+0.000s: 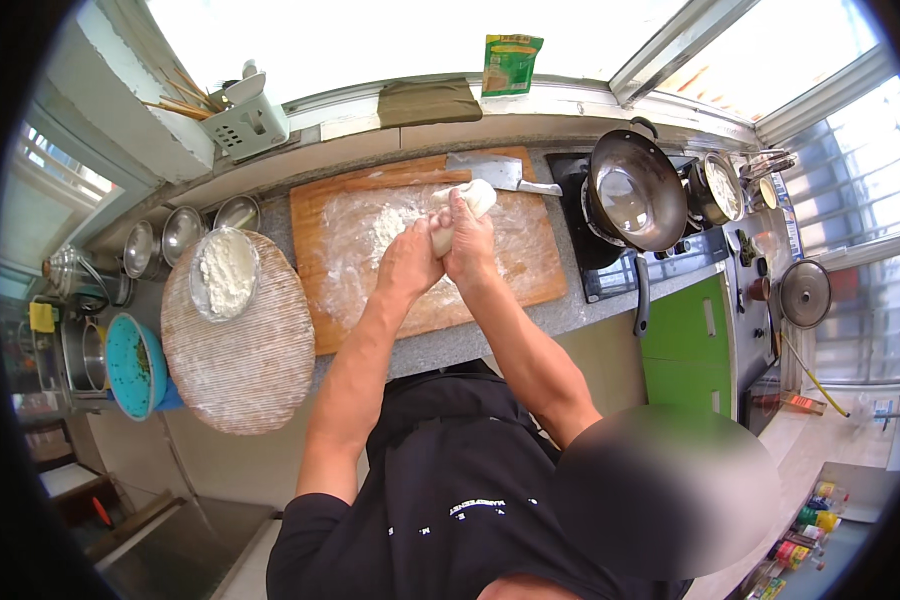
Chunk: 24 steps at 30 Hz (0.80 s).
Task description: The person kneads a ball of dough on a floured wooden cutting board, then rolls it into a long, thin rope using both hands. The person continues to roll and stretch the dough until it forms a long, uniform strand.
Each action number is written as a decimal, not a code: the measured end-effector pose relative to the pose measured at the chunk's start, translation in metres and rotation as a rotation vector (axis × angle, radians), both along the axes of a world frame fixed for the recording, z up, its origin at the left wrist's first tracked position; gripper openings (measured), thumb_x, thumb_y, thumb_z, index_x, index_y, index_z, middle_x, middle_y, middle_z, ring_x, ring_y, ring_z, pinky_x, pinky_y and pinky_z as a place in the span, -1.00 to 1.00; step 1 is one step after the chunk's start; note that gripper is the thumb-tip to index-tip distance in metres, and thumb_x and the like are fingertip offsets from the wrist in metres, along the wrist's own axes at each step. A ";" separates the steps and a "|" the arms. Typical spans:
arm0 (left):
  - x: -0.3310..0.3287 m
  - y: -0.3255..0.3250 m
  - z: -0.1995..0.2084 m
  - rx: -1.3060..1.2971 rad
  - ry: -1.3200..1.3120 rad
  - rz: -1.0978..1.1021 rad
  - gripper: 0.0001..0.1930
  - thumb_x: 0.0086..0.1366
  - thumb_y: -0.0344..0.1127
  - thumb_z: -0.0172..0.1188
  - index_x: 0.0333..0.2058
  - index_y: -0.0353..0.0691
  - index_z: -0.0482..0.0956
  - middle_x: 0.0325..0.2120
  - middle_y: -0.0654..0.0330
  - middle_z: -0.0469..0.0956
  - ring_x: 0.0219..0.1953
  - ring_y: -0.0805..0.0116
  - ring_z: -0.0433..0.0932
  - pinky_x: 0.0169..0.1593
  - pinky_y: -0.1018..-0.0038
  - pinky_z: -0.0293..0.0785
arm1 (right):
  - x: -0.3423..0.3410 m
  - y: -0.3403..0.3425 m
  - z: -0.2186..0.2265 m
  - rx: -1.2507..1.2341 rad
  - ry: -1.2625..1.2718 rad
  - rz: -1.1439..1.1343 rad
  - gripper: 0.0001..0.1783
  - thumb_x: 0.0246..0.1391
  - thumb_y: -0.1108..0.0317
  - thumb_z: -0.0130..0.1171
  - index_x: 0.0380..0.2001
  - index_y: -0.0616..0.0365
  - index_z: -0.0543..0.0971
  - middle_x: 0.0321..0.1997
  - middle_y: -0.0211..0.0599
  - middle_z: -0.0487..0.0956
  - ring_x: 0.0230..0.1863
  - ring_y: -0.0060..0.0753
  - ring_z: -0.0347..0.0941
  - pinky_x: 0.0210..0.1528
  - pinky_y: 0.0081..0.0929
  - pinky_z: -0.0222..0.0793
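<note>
Both my hands are closed around a piece of white dough (479, 198), held above a floury wooden board (530, 270). My left hand (411, 258) grips its lower left part, and my right hand (470, 240) wraps it from the right. One end of the dough bulges out past my right fingers; the rest is partly hidden by my hands. Loose flour (390, 228) lies in a patch left of my hands. Behind them, near the board's far edge, are a wooden rolling pin (395, 178) and a cleaver (488, 169) with its handle toward the right.
Left of the board, a bowl of flour (228, 275) sits on a round ridged mat (235, 375). A turquoise basin (130, 365) and metal bowls (182, 236) stand farther left. On the right, a wok (635, 190) rests on the stove (605, 275), its handle jutting over the counter edge.
</note>
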State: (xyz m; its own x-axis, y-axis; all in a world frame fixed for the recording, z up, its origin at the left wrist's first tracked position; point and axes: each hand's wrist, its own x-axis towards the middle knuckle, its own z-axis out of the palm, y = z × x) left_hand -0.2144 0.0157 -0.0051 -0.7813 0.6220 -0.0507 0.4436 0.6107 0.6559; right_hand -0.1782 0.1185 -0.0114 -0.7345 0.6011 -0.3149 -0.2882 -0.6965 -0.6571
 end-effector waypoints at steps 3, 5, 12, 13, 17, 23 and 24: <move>-0.002 -0.011 -0.007 0.111 0.043 -0.082 -0.46 0.22 -0.19 0.36 0.13 -0.29 0.55 -0.23 -0.15 0.74 -0.10 -0.20 0.71 0.01 0.05 0.63 | 0.006 0.005 -0.003 -0.141 0.086 0.014 -0.78 0.27 0.31 0.29 -0.34 -0.04 0.41 -0.61 -0.54 0.25 -0.66 -0.53 0.12 -0.44 -0.32 0.34; -0.006 -0.014 -0.002 0.116 -0.119 -0.136 -0.43 0.20 -0.19 0.37 0.17 -0.27 0.55 -0.24 -0.13 0.74 -0.08 -0.18 0.71 0.02 0.07 0.64 | 0.006 0.010 -0.010 -0.281 0.144 0.038 -0.80 0.20 0.33 0.26 -0.37 -0.06 0.40 -0.64 -0.53 0.24 -0.68 -0.53 0.10 -0.42 -0.33 0.34; 0.000 -0.010 -0.014 -0.106 -0.040 -0.052 -0.70 0.30 -0.17 0.26 -0.10 -0.23 0.59 -0.31 -0.15 0.73 -0.19 -0.19 0.72 -0.09 0.04 0.63 | 0.004 0.005 0.011 -0.294 0.034 -0.058 -0.78 0.31 0.19 0.26 -0.35 -0.08 0.43 -0.59 -0.49 0.39 -0.57 -0.44 0.28 -0.13 -0.26 0.45; 0.002 -0.012 -0.008 -0.142 -0.021 -0.041 -0.74 0.31 -0.19 0.25 -0.14 -0.23 0.58 -0.32 -0.15 0.73 -0.21 -0.17 0.73 -0.10 0.04 0.63 | 0.003 0.004 0.015 -0.300 -0.057 -0.074 -0.77 0.35 0.16 0.26 -0.32 -0.07 0.44 -0.56 -0.47 0.42 -0.56 -0.44 0.30 -0.14 -0.25 0.45; 0.008 -0.014 -0.002 -0.174 0.047 -0.082 -0.74 0.31 -0.21 0.25 -0.12 -0.22 0.58 -0.32 -0.16 0.72 -0.21 -0.14 0.73 -0.12 0.04 0.63 | 0.009 0.016 -0.010 -0.311 -0.059 -0.030 -0.78 0.36 0.17 0.25 -0.27 -0.04 0.43 -0.54 -0.48 0.32 -0.64 -0.49 0.17 -0.34 -0.22 0.42; 0.003 -0.010 0.008 0.141 -0.081 -0.172 -0.69 0.27 -0.25 0.31 -0.06 -0.23 0.57 -0.27 -0.20 0.71 -0.16 -0.20 0.70 -0.10 0.00 0.62 | 0.018 0.025 -0.033 -0.238 0.410 0.195 -0.82 0.32 0.22 0.25 -0.24 -0.02 0.47 -0.56 -0.52 0.30 -0.57 -0.52 0.21 -0.32 -0.29 0.41; 0.002 -0.011 0.003 0.133 -0.041 -0.151 -0.70 0.27 -0.27 0.30 -0.06 -0.22 0.57 -0.28 -0.19 0.70 -0.16 -0.21 0.70 -0.09 0.00 0.62 | 0.015 0.025 -0.028 -0.146 0.466 0.221 -0.83 0.31 0.23 0.27 -0.24 -0.02 0.48 -0.56 -0.52 0.31 -0.57 -0.51 0.21 -0.26 -0.28 0.42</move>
State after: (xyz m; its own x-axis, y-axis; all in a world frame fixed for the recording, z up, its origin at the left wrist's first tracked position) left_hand -0.2126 0.0049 -0.0019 -0.6776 0.7354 0.0103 0.4952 0.4458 0.7457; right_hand -0.1628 0.1437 -0.0393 -0.9207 0.3902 0.0060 -0.3621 -0.8484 -0.3860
